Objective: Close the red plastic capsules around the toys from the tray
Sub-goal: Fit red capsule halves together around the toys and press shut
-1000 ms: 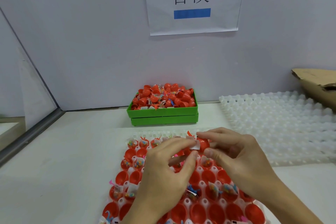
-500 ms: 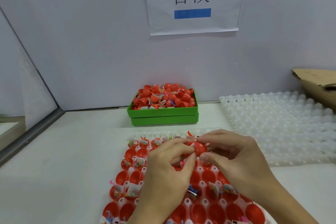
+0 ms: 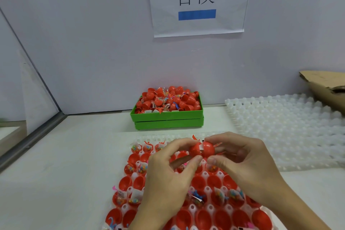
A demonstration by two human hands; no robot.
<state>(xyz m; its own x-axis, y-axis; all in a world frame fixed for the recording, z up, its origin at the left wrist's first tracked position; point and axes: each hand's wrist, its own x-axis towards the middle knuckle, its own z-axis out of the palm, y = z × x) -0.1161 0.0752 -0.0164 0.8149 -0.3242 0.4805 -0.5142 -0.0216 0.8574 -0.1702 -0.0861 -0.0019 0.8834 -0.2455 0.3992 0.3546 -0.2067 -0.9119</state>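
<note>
Between both pinches, the capsule [image 3: 201, 150] halves now meet, a white slip caught in the seam; left hand [image 3: 168, 170] and right hand [image 3: 242, 162] press them together.

Left hand [image 3: 166, 179], right hand [image 3: 248, 170] bare; forearms unsleeved.

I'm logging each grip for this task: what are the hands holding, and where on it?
Both hold one red capsule: left hand pinches its left half, right hand its right half.
</note>
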